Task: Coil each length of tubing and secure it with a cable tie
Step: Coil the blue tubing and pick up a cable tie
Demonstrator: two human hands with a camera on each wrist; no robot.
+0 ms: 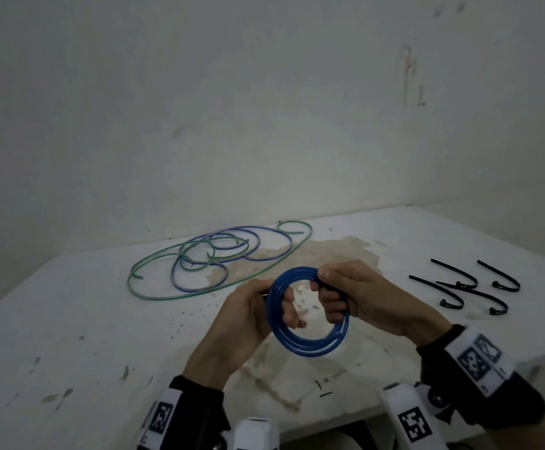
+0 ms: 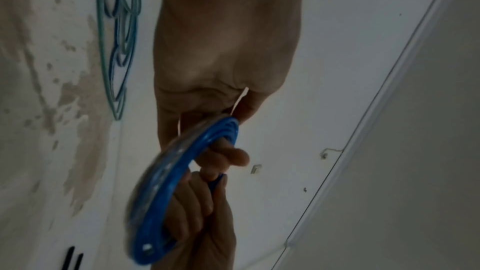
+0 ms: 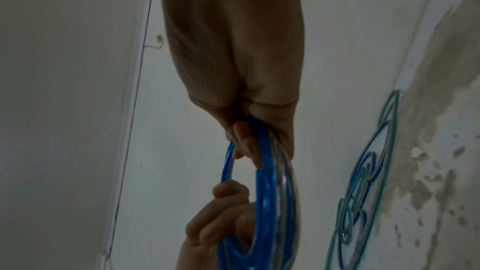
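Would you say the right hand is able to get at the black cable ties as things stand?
Probably not yet: the right hand grips the blue coil. The cable ties lie in the open on its side, so freeing it should suffice.

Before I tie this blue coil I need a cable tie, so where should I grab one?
Judging by how they lie, take a cable tie by its straight tail, which points to the far side of the table. Come from above with the right hand; the hooked head end curls toward you.

Blue tubing coil (image 1: pixel 310 344) upright, untied; loose tubing (image 1: pixel 199 264), ties (image 1: pixel 459 284) on table.
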